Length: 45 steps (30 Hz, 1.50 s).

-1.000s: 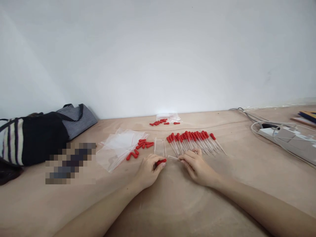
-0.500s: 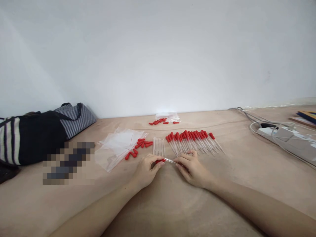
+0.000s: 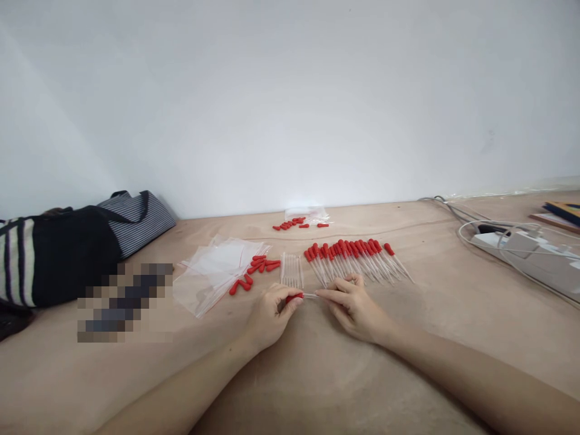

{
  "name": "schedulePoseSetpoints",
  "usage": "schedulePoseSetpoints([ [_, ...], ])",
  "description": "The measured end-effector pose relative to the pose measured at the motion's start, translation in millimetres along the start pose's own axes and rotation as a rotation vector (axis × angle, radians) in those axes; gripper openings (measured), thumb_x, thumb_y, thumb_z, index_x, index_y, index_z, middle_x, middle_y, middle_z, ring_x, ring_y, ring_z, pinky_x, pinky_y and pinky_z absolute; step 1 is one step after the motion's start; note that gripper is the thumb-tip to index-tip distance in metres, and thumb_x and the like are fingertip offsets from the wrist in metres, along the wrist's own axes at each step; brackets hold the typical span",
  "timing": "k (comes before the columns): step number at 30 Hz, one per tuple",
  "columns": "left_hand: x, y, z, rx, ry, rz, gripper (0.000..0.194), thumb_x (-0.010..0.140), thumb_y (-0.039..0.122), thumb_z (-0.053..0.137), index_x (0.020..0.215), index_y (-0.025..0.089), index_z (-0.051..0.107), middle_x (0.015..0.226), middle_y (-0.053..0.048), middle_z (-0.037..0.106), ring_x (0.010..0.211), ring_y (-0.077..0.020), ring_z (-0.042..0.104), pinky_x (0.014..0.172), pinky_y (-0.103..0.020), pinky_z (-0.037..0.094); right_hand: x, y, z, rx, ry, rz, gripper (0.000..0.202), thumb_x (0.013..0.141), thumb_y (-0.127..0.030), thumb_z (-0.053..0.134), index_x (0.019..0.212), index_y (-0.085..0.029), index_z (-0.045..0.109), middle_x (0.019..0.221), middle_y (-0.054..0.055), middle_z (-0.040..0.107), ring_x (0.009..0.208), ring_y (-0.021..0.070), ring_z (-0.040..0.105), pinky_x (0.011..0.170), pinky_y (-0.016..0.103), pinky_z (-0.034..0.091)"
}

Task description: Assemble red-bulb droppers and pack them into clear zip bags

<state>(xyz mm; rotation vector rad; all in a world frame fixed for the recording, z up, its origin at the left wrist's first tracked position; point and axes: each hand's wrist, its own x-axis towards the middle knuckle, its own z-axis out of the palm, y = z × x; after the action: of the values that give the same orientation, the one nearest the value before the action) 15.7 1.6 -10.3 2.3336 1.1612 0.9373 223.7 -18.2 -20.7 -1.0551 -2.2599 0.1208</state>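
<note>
Fingers of my left hand (image 3: 269, 317) pinch a red bulb (image 3: 294, 298), thumb against forefinger. Rightward, fingers of my right hand (image 3: 357, 309) close on a thin clear tube (image 3: 309, 296), which bridges the gap between my hands, one end at the bulb. Depth of fit: cannot tell.

Step in hand, as I judge it: bulb and tube being joined. The move calls for both held in line and a gentle push; the tube looks thin enough to slip or snap if forced askew.

Surface, left to right: black bag (image 3: 75, 254) with pale stripes, grey striped bag (image 3: 136, 220) against it. Flat plastic bags (image 3: 217, 266) overlap, loose red bulbs (image 3: 232, 289) by their right edge. Bare tubes (image 3: 292, 270) in a row beyond my left fingers. Farther back, more red bulbs (image 3: 286, 225) beside a clear packet (image 3: 312, 212). Bulb-topped tubes (image 3: 351, 249) fan out beyond my right hand. Far right, white power strip (image 3: 530, 257), tangled cables (image 3: 463, 225), books (image 3: 562, 212). Table (image 3: 339, 386) wood-toned; wall (image 3: 290, 109) pale, plain.
</note>
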Motion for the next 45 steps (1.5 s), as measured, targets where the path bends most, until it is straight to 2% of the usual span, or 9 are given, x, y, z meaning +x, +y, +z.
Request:
schedulePoseSetpoints([
  [4,-1,2,3.4,0.017,0.019,0.036,0.014,0.081,0.024,0.050,0.083,0.018,0.062,0.077,-0.003,0.064,0.074,-0.0164,0.056,0.069,-0.029,0.044,2,-1,-2,0.020,0.032,-0.005,0.023,0.086,-0.020,0.041,0.096,-0.021,0.062,0.080,0.003,0.060,0.074,0.0127,0.053,0.076,0.034,0.026],
  [11,-2,8,4.4,0.060,0.026,0.054,0.011,0.079,0.021,0.051,0.076,0.018,0.061,0.072,-0.002,0.063,0.071,-0.0161,0.055,0.067,-0.030,0.042,3,-4,-3,-0.033,0.057,-0.057,0.030,0.081,-0.009,0.038,0.095,-0.020,0.062,0.075,0.002,0.060,0.068,0.0118,0.050,0.073,0.032,0.023],
  [18,-5,12,4.6,0.123,-0.025,0.098,0.009,0.080,0.021,0.052,0.075,0.019,0.060,0.070,-0.001,0.063,0.071,-0.0165,0.055,0.074,-0.034,0.038,5,-6,-2,-0.110,0.056,-0.120,0.032,0.073,-0.003,0.035,0.081,-0.017,0.063,0.065,0.001,0.055,0.061,0.0110,0.046,0.067,0.031,0.021],
  [24,-6,13,6.4,0.145,0.029,0.107,0.012,0.081,0.023,0.049,0.075,0.019,0.058,0.070,0.000,0.062,0.070,-0.0165,0.055,0.072,-0.033,0.037,5,-12,0,-0.004,0.035,0.017,0.024,0.081,-0.013,0.039,0.083,-0.019,0.062,0.070,0.001,0.057,0.062,0.0111,0.045,0.067,0.030,0.022],
  [40,-7,18,5.9,0.214,-0.006,0.250,0.018,0.084,0.023,0.044,0.074,0.019,0.058,0.070,-0.001,0.064,0.073,-0.0161,0.054,0.077,-0.033,0.032,7,-12,-6,0.032,-0.094,0.000,0.022,0.084,-0.016,0.039,0.076,-0.018,0.059,0.067,0.000,0.056,0.061,0.0103,0.045,0.068,0.029,0.021],
  [45,-6,16,4.3,0.171,-0.008,0.211,0.018,0.086,0.025,0.042,0.081,0.020,0.058,0.075,-0.001,0.064,0.076,-0.0161,0.054,0.077,-0.033,0.031,9,-13,-6,0.127,-0.096,0.079,0.022,0.085,-0.016,0.038,0.078,-0.018,0.059,0.072,0.000,0.060,0.063,0.0106,0.048,0.069,0.030,0.023],
])
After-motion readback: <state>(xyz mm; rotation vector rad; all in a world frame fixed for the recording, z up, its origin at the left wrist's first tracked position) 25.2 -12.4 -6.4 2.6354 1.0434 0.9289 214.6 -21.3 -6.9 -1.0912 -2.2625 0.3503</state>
